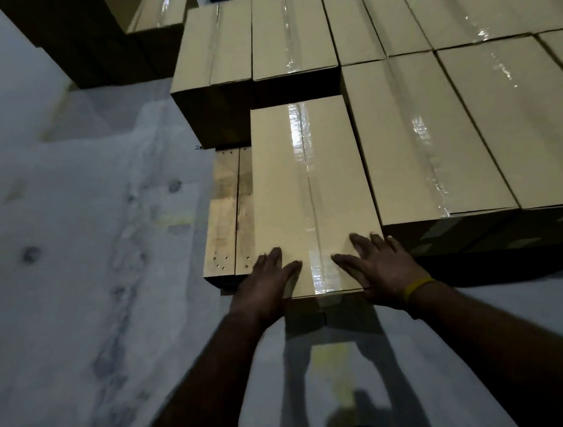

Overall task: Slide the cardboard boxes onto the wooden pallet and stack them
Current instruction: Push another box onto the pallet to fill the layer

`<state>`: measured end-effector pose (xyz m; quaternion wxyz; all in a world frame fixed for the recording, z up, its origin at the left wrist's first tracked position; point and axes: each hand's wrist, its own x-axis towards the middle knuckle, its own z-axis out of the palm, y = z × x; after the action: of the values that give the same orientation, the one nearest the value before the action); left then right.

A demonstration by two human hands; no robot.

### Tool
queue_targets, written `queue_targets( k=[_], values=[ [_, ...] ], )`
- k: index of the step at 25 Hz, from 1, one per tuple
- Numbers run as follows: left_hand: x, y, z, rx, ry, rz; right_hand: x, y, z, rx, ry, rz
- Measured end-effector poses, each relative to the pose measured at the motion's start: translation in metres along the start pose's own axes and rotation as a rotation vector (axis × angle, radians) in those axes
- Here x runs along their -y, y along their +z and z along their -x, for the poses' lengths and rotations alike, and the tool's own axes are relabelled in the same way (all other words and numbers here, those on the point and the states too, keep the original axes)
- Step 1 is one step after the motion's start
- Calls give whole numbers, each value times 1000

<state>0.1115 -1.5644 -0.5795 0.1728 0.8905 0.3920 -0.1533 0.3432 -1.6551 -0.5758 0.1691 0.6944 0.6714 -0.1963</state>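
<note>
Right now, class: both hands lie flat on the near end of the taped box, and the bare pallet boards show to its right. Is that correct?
Not quite. In the head view the left hand and right hand do press flat on the near end of the taped box, but the bare pallet boards show to its left; stacked boxes stand on its right.

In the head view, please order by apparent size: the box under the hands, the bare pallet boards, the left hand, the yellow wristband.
1. Box
2. Pallet boards
3. Left hand, though it is nearer the camera
4. Wristband
</note>
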Motion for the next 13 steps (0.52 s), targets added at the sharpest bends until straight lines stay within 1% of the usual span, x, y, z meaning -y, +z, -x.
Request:
queue_targets(
  k=[5, 9, 13],
  values=[
    [7, 0, -9, -67, 13, 27, -10, 1, -12, -75, -10, 37],
    [11, -13, -40, -128, -17, 58, -29, -13, -29, -89, 21, 12],
    [24, -19, -71, -138, -22, 33, -51, -22, -41, -173, 0, -25]
  ],
)
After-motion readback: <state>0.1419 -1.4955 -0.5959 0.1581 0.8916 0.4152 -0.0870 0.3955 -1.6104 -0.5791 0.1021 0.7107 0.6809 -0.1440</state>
